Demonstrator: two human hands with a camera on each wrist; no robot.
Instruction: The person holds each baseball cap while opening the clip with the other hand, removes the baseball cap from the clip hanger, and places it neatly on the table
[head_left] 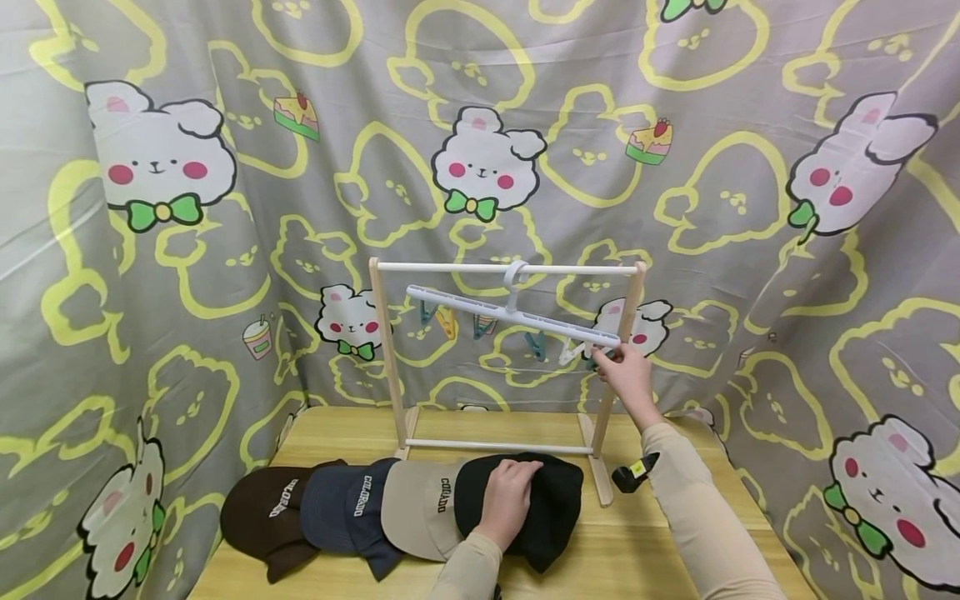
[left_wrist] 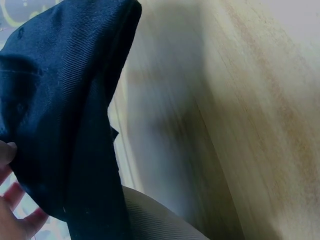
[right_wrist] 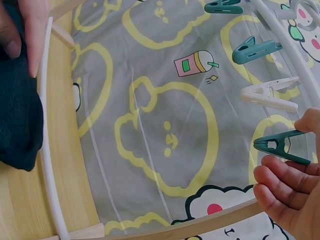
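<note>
My left hand [head_left: 507, 500] holds a black cap [head_left: 555, 512], the rightmost in a row of caps. In the left wrist view, thumb and fingers are at the edge of its dark fabric [left_wrist: 65, 100]. My right hand [head_left: 628, 379] is at the lower right end of a white hanger [head_left: 562, 327], which hangs tilted from a rack. In the right wrist view, its thumb and fingers pinch the handles of a dark green clothespin [right_wrist: 272, 145]. A white clothespin [right_wrist: 270, 95] and a teal clothespin [right_wrist: 256, 50] hang beside that one.
Beige [head_left: 416, 512], navy [head_left: 341, 508] and brown [head_left: 262, 512] caps overlap on the wooden table [head_left: 337, 429]. Behind them stands the rack [head_left: 386, 358] with wooden posts and white rods. A patterned curtain [head_left: 360, 92] encloses the table. A small black device [head_left: 633, 473] sits by my right sleeve.
</note>
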